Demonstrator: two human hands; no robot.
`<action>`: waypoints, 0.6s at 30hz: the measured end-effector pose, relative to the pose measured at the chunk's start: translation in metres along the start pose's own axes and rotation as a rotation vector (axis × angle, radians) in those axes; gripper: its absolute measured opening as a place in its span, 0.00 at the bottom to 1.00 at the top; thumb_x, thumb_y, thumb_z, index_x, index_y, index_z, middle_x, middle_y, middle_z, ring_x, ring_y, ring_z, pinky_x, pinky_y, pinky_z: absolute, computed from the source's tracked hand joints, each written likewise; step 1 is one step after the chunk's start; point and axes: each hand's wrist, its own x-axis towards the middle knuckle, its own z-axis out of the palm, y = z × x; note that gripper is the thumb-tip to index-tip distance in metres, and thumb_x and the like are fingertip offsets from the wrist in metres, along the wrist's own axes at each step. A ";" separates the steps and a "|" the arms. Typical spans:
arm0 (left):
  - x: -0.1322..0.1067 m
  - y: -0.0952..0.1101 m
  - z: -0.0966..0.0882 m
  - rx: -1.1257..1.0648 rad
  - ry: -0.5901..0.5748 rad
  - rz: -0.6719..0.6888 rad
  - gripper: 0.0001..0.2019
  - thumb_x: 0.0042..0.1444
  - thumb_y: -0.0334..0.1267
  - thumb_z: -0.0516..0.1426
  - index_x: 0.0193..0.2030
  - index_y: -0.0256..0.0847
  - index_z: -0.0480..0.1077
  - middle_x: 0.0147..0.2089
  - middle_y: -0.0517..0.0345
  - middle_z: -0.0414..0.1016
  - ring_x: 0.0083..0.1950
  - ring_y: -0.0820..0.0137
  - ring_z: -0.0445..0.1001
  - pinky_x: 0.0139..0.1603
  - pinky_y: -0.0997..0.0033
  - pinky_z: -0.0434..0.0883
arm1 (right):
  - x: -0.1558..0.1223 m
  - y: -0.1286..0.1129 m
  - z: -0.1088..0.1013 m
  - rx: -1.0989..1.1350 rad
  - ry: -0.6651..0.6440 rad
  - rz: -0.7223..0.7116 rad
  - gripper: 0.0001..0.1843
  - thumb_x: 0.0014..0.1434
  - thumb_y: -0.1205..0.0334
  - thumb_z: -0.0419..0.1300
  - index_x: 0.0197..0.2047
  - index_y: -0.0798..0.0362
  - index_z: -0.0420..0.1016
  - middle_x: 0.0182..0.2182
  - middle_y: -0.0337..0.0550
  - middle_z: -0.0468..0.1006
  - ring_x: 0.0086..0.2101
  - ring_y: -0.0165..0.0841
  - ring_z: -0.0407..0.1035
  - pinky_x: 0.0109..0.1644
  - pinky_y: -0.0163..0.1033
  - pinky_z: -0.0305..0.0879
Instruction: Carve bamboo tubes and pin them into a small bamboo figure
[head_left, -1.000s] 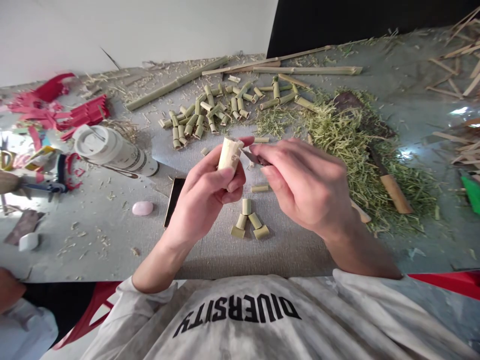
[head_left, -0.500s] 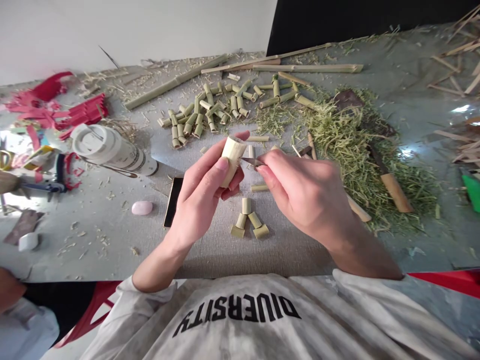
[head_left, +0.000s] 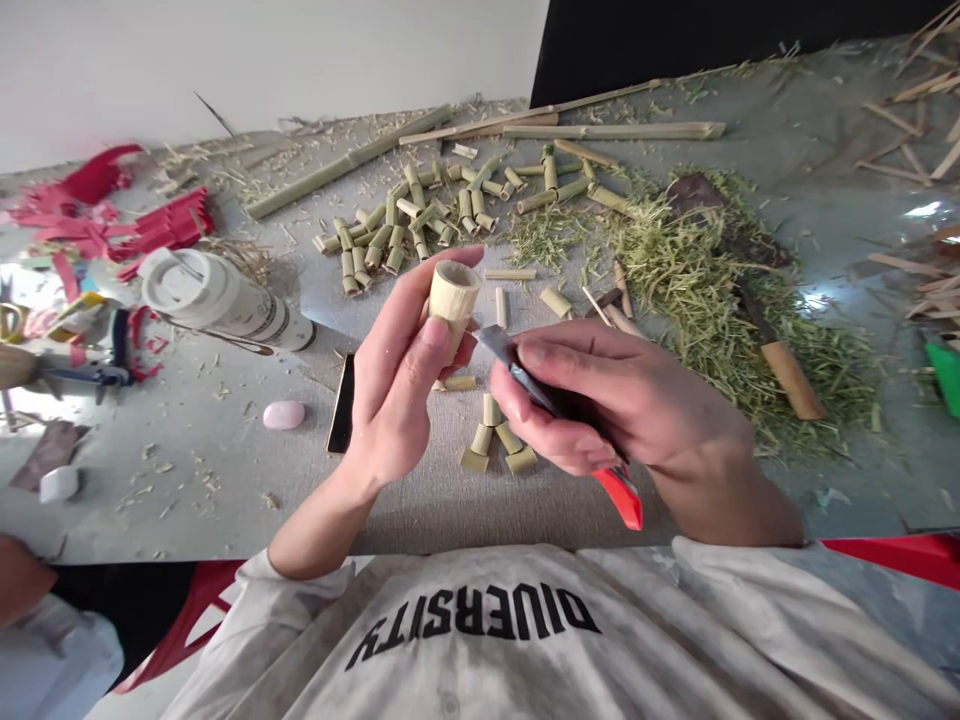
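My left hand (head_left: 397, 380) grips a short pale hollow bamboo tube (head_left: 452, 297), held upright above the grey table (head_left: 225, 470). My right hand (head_left: 607, 400) is closed round a utility knife with a red end (head_left: 621, 492); its blade (head_left: 499, 345) points at the tube's lower right side. Under the hands lie three small bamboo pieces (head_left: 496, 447) set in a fan, and one more piece (head_left: 459, 382) beside the tube.
A pile of cut bamboo segments (head_left: 409, 220) and long bamboo poles (head_left: 600, 130) lie at the back. Green shavings (head_left: 705, 290) with a wooden-handled tool (head_left: 787, 375) cover the right. A white cup (head_left: 217, 295), a phone (head_left: 343, 405), a pink stone (head_left: 283, 414) and red scraps (head_left: 142, 225) lie left.
My right hand drew back toward me and turned, so the knife's red end now shows below the palm. The left hand tilted the tube upright and shifted slightly left.
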 end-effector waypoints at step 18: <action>-0.011 0.016 -0.002 -0.664 -0.548 -0.331 0.14 0.79 0.48 0.51 0.62 0.46 0.68 0.31 0.63 0.63 0.27 0.76 0.59 0.27 0.80 0.59 | -0.029 -0.022 0.018 -1.485 0.340 -0.647 0.05 0.75 0.67 0.56 0.49 0.54 0.73 0.35 0.38 0.74 0.34 0.28 0.67 0.39 0.38 0.66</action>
